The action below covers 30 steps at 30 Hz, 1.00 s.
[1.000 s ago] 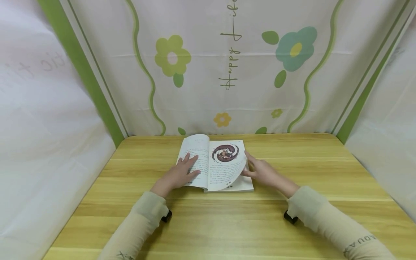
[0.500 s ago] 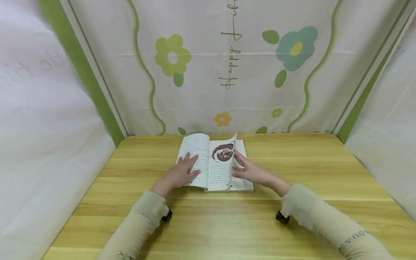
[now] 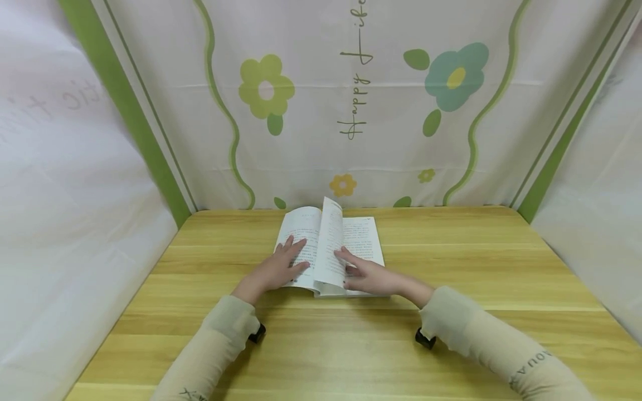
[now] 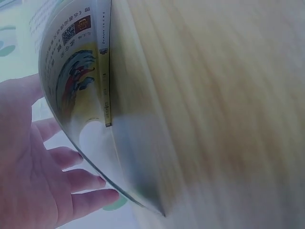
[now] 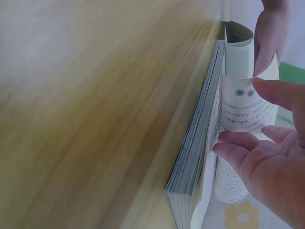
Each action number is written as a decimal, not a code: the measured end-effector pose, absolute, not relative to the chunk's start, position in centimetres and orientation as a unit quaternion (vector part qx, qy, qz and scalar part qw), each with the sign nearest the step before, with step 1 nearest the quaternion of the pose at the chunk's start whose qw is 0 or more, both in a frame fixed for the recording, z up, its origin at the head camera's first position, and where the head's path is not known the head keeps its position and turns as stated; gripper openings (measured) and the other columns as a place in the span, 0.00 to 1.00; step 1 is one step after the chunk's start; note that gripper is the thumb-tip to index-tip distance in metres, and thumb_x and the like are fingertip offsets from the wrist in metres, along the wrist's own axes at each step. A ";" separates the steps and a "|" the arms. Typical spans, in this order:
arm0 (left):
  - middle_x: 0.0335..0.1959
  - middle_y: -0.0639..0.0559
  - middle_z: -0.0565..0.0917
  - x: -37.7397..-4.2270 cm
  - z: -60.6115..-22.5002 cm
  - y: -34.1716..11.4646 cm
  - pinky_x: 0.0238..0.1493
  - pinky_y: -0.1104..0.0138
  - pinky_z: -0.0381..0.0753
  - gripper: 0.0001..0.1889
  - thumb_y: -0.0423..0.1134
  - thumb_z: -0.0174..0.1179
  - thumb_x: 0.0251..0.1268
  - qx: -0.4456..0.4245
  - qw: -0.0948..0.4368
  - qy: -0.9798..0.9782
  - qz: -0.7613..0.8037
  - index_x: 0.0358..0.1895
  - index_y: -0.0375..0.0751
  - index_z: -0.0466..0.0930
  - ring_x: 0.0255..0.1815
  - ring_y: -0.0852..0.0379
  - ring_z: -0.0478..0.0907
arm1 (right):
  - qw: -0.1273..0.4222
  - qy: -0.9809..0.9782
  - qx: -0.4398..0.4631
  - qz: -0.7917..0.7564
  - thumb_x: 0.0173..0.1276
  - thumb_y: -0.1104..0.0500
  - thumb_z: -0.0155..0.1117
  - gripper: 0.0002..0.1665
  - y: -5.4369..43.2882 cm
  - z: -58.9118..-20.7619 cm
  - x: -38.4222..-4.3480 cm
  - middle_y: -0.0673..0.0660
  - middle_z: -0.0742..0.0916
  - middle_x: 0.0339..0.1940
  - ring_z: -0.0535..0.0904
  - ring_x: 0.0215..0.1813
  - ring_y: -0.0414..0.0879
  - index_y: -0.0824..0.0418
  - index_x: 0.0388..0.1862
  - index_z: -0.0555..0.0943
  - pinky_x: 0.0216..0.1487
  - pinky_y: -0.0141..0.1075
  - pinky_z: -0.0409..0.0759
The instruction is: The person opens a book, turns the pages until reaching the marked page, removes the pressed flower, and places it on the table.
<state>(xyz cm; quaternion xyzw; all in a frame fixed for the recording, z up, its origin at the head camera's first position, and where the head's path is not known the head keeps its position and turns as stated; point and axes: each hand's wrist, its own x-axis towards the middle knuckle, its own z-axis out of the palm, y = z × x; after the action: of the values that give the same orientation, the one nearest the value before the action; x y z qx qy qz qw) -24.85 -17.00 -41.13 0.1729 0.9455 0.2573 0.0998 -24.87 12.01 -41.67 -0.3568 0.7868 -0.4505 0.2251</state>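
Note:
A paperback book [image 3: 364,238] lies open near the far side of the table. One page [image 3: 331,236] stands up from its middle, curving over to the left. My right hand [image 3: 373,277] touches this page's right side with extended fingers; in the right wrist view its thumb and fingertips [image 5: 228,149] are apart, against the printed sheet. My left hand [image 3: 273,269] rests with spread fingers on the left-hand pages [image 3: 303,223]. From the left wrist, the book's bent cover [image 4: 78,71] shows a colourful picture beneath, with the fingers behind its edge.
The wooden table [image 3: 341,345] extends toward the person and to both sides. A white cloth backdrop [image 3: 311,128] with printed flowers hangs just behind its far edge. White side sheets [image 3: 65,223] flank it. A black wrist device [image 3: 425,338] sits under the right sleeve.
My right hand has moved left, bringing the page with the round picture up from the right side and over past the middle. The left hand stays on the left-hand pages.

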 end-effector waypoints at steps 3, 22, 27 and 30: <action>0.84 0.39 0.44 -25.0 -41.1 -17.0 0.77 0.41 0.48 0.33 0.57 0.37 0.85 0.164 0.098 0.939 0.285 0.84 0.48 0.50 0.82 0.34 0.42 | 0.203 0.801 -0.378 -0.417 0.75 0.66 0.63 0.43 11.5 -41.8 -24.8 0.74 0.47 0.82 0.66 0.74 0.67 0.69 0.82 0.54 0.70 0.52 0.69; 0.83 0.36 0.30 -25.1 -41.0 -16.6 0.74 0.37 0.51 0.38 0.48 0.54 0.81 0.163 0.021 0.936 0.312 0.85 0.45 0.45 0.82 0.32 0.37 | 0.194 0.824 -0.409 -0.341 0.75 0.63 0.63 0.39 8.7 -41.7 -23.6 0.65 0.55 0.83 0.52 0.82 0.58 0.66 0.81 0.61 0.78 0.53 0.55; 0.83 0.37 0.28 -25.2 -41.1 -16.5 0.71 0.32 0.51 0.36 0.51 0.56 0.79 0.158 0.030 0.945 0.285 0.83 0.44 0.55 0.80 0.28 0.29 | 0.192 0.822 -0.415 -0.339 0.75 0.63 0.63 0.37 8.5 -41.7 -23.4 0.63 0.56 0.83 0.54 0.82 0.57 0.65 0.80 0.63 0.77 0.52 0.57; 0.82 0.36 0.26 -25.1 -41.1 -16.5 0.69 0.30 0.52 0.36 0.51 0.58 0.77 0.160 0.037 0.947 0.276 0.81 0.42 0.59 0.79 0.26 0.26 | 0.193 0.822 -0.416 -0.337 0.74 0.64 0.64 0.37 8.3 -41.7 -23.4 0.62 0.56 0.84 0.54 0.82 0.56 0.63 0.80 0.65 0.78 0.51 0.56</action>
<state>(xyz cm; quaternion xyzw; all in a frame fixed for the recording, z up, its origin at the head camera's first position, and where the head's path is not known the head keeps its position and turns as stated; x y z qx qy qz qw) -25.14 -16.48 -41.14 0.1603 0.9469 0.2761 0.0369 -23.39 8.31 -41.68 -0.4164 0.8220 -0.3371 0.1931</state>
